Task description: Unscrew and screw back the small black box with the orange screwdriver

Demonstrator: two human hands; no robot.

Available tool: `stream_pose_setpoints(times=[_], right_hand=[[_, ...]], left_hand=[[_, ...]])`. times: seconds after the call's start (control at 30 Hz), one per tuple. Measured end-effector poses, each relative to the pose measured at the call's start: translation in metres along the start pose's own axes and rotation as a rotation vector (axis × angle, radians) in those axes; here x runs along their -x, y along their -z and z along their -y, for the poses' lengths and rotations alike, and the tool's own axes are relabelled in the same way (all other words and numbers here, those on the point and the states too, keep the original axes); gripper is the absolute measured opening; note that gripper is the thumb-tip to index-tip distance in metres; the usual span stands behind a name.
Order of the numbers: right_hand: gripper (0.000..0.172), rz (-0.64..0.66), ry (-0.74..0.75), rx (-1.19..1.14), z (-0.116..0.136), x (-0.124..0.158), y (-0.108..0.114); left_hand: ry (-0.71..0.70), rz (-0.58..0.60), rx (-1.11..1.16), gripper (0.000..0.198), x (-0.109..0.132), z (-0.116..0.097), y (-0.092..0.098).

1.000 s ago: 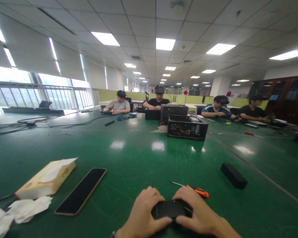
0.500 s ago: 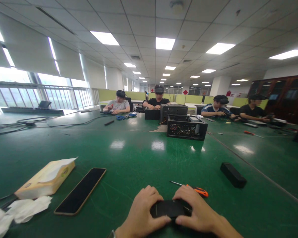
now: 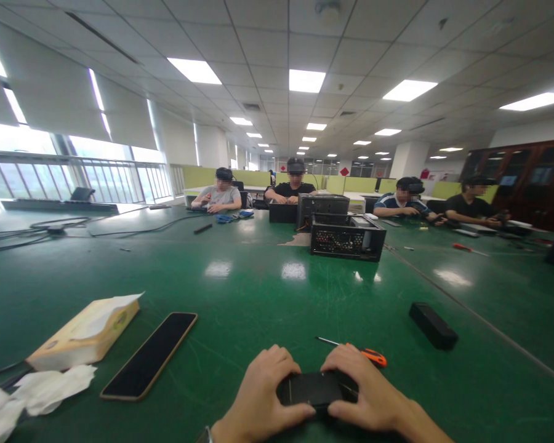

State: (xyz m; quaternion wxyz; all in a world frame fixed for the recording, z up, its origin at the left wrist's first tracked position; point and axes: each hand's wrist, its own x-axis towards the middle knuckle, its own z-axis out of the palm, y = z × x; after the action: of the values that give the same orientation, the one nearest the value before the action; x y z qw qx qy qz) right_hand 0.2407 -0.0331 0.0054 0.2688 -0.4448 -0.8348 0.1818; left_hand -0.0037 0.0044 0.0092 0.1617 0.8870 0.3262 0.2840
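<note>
A flat black rectangular device (image 3: 314, 389) lies between my hands near the table's front edge; its exact kind does not show. My left hand (image 3: 266, 394) grips its left end, fingers over the far side and thumb along the near edge. On the opposite end, my right hand (image 3: 362, 387) holds it the same way. An orange-and-black screwdriver (image 3: 373, 357) rests just beyond my right hand, its shaft pointing left. Farther right sits a black oblong block (image 3: 433, 325). To the left lies a phone (image 3: 150, 357) with a dark screen.
A tissue pack (image 3: 85, 335) and crumpled tissues (image 3: 50, 389) lie at the left of the green table (image 3: 240, 277). Open black computer cases (image 3: 348, 240) stand farther back. Several people sit across the table. Cables (image 3: 41, 227) run along the left, and a red screwdriver (image 3: 466, 248) lies at right.
My left hand has shifted very slightly left on the black device. My right hand and the surrounding things look almost the same.
</note>
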Motion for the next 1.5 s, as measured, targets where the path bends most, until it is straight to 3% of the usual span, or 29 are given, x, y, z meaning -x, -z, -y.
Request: stream_pose_setpoints(times=[0.67,1.1,1.5], right_hand=[[0.042,-0.017,0.01,-0.033,0.0008,-0.0012,-0.0009],[0.04,0.016,-0.029,0.002,-0.0004,0.0001,0.0009],[0.04,-0.014,0.038,0.007,-0.0004,-0.0005,0.0011]], left_hand=[[-0.042,-0.073,0.083,0.04,0.0019,0.0044,-0.0044],[-0.03,-0.01,0.042,0.044,0.0013,0.0057,-0.0001],[-0.035,0.002,0.023,0.046,0.0022,0.0103,0.0006]])
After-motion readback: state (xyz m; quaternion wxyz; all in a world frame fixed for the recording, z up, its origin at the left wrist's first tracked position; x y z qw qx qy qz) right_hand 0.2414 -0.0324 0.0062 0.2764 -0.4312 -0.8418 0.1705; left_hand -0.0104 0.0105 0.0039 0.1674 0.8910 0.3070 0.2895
